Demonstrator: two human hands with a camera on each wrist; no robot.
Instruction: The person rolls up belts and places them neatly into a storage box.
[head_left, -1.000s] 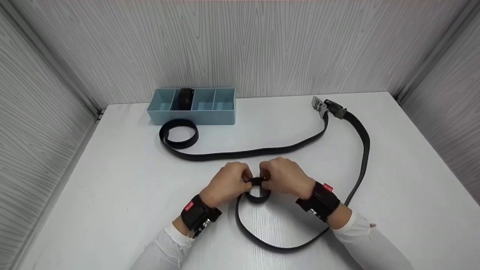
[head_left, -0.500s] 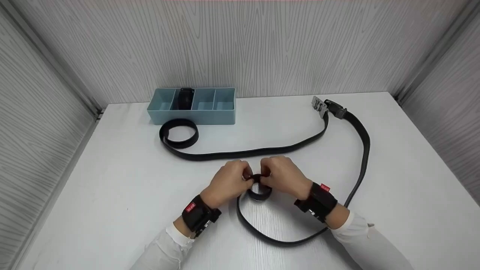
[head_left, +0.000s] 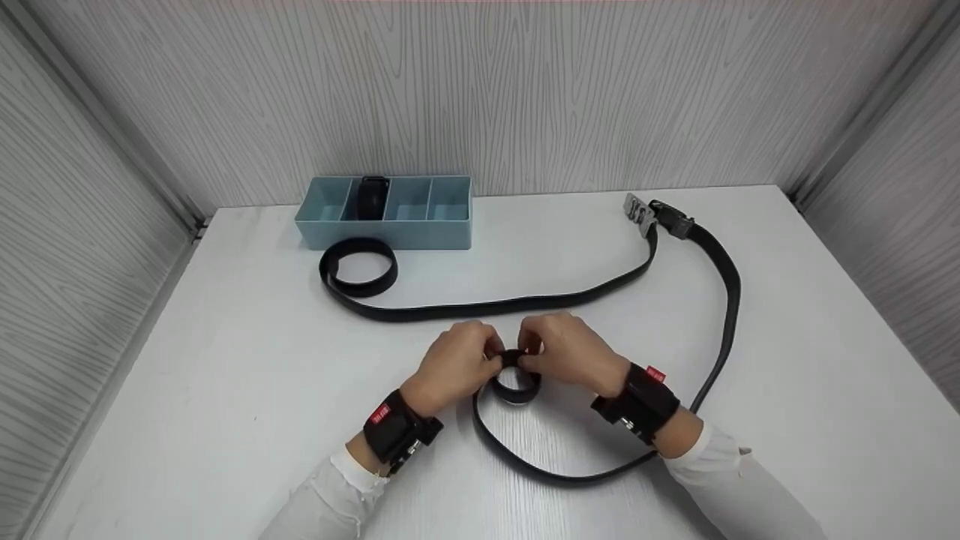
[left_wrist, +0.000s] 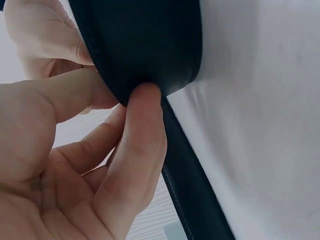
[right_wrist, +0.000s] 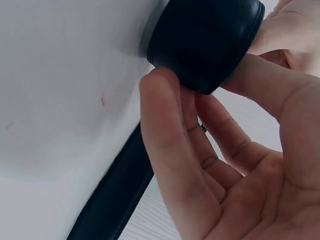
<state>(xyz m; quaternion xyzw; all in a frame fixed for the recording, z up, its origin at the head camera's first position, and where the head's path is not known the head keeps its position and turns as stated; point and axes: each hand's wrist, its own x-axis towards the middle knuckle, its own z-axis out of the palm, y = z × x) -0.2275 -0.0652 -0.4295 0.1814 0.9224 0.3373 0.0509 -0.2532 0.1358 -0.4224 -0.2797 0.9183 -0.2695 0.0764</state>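
A black belt [head_left: 727, 300] runs from its dark buckle [head_left: 671, 219] at the back right, down past the right forearm, and curves round to a small rolled end in front of me. My left hand [head_left: 454, 367] pinches the left side of that coil between thumb and fingers. On its other side my right hand [head_left: 574, 356] pinches the coil too, fingertips close to the left ones. The left wrist view shows the belt coil [left_wrist: 145, 45] with a fingertip pressed to its edge. In the right wrist view the coil [right_wrist: 205, 40] sits between thumb and fingers.
Behind the hands lies a second black belt [head_left: 480, 308], with a silver buckle [head_left: 640, 213] at right and a loose loop at left. A blue compartment box [head_left: 427, 235] stands at the back left, holding a rolled belt [head_left: 371, 199] in its second compartment. Walls surround the table.
The belt's hanging curve in front has drawn up slightly towards the hands. Both hands shift only a little around the coil and keep their hold.
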